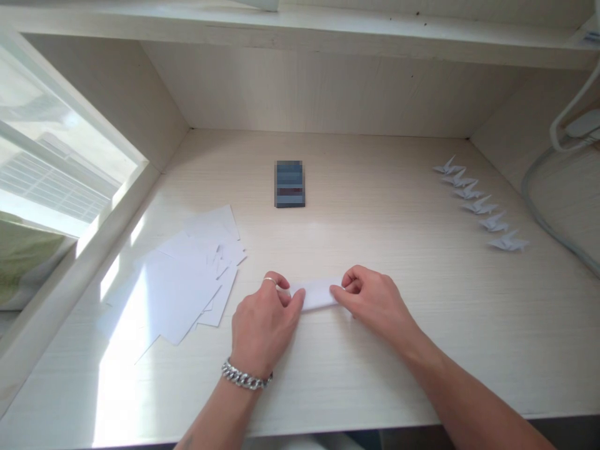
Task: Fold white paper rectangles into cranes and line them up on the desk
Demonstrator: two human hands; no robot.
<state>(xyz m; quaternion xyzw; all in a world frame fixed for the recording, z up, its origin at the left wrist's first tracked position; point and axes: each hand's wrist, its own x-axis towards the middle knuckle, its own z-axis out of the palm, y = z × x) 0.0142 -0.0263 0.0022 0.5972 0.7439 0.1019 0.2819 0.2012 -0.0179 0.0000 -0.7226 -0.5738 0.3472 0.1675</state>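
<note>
A folded strip of white paper (pixel 317 294) lies on the pale wooden desk (pixel 375 369) in front of me. My left hand (pixel 263 328), with a ring and a silver chain bracelet, pinches the strip's left end with curled fingers. My right hand (pixel 375 301) presses and pinches the strip's right end, its fingers bent over the paper. Both hands rest on the desk, and the middle of the strip shows between them.
A loose pile of white paper sheets (pixel 187 275) lies to the left. Several folded paper cranes (pixel 478 203) stand in a row at the back right. A small dark blurred object (pixel 289 184) sits at the back centre. A window frame is on the left, a grey cable (pixel 548 212) on the right.
</note>
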